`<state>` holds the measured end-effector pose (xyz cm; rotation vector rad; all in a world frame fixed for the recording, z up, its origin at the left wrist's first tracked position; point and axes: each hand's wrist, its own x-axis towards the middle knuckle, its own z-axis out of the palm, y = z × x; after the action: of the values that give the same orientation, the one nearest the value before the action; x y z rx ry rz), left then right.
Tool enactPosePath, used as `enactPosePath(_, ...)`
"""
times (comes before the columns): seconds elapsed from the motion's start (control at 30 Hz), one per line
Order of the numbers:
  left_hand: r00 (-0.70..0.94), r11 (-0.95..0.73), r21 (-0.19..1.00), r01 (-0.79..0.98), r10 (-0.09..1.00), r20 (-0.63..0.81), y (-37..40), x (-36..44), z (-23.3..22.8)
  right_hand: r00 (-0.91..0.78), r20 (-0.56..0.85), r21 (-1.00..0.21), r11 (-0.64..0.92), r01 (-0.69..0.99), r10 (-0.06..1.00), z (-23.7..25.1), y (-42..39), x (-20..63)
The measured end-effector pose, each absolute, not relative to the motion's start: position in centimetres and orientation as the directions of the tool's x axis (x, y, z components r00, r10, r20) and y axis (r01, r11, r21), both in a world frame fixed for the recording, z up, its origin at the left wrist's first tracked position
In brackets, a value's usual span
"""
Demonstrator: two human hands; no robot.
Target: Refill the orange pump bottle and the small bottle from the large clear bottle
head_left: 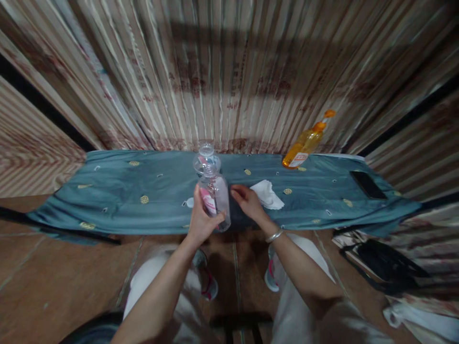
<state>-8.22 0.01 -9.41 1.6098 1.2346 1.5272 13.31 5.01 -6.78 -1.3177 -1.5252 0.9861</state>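
Observation:
My left hand (202,217) is wrapped around a clear plastic bottle (221,198) with a pink and white label, which stands slightly tilted above the front of the cloth-covered table. No cap shows on its neck. Behind it is a second clear bottle (206,150), partly hidden by the first. My right hand (247,200), with a silver bangle at the wrist, hovers just right of the held bottle. Its fingers are curled together, and what they hold, if anything, is hidden. A crumpled white tissue (268,195) lies beside that hand. Left of my left hand sits a small white round cap (190,203).
A blue-green patterned cloth (172,186) covers the narrow table. An orange liquid bottle with a pump top (303,148) stands at the back right, and a dark phone (367,185) lies at the right end. Striped curtains (229,71) hang behind. A black bag (387,263) is low on the right.

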Motion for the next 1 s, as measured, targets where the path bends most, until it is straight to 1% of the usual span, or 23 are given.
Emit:
enactPosePath(0.03, -0.074, -0.387, 0.898, 0.210, 0.909, 0.410, 0.1, -7.7, -9.4, -0.045, 0.074, -0.977, 0.081, 0.198, 0.996, -6.4, 5.1, 14.0)
enactPosePath(0.13, -0.026, -0.377, 0.907, 0.189, 0.921, 0.388, 0.6, -5.7, -9.3, -0.047, 0.000, -1.000, 0.000, 0.000, 0.999, -5.2, 5.2, 16.1)
enactPosePath(0.2, -0.020, -0.360, 0.917, 0.170, 0.929, 0.369, 1.1, -4.1, -9.2, -0.104, -0.045, -0.990, -0.058, -0.127, 0.994, -4.4, 5.1, 17.6)
enactPosePath(0.27, -0.040, -0.351, 0.923, 0.156, 0.932, 0.361, 1.7, -2.5, -9.1, -0.216, -0.067, -0.977, -0.108, -0.185, 0.974, -3.8, 4.9, 19.0)
enactPosePath(0.33, -0.058, -0.347, 0.925, 0.155, 0.932, 0.359, 2.3, -1.2, -8.8, -0.306, -0.059, -0.978, -0.116, -0.172, 0.950, -3.4, 4.6, 19.9)
enactPosePath(0.43, -0.060, -0.338, 0.925, 0.172, 0.934, 0.352, 3.1, 0.4, -8.5, -0.354, -0.003, -0.996, -0.035, -0.084, 0.935, -2.9, 4.2, 20.2)
enactPosePath(0.7, -0.009, -0.415, 0.866, 0.279, 0.900, 0.435, 3.9, 1.1, -8.3, -0.198, 0.122, -0.987, 0.140, 0.079, 0.972, -3.3, 3.4, 18.2)
enactPosePath(0.83, 0.032, -0.441, 0.844, 0.305, 0.891, 0.454, 3.5, 0.6, -8.5, -0.125, 0.138, -0.970, 0.160, 0.183, 0.983, -3.8, 3.4, 18.1)
enactPosePath(0.93, 0.042, -0.465, 0.812, 0.352, 0.875, 0.483, 2.5, -0.1, -7.9, -0.088, 0.128, -0.979, 0.140, 0.146, 0.988, -3.5, 4.0, 19.1)
enactPosePath(1.0, 0.038, -0.495, 0.769, 0.404, 0.849, 0.527, 1.8, -1.1, -7.1, -0.007, 0.132, -0.987, 0.132, 0.093, 0.991, -3.0, 4.8, 20.4)
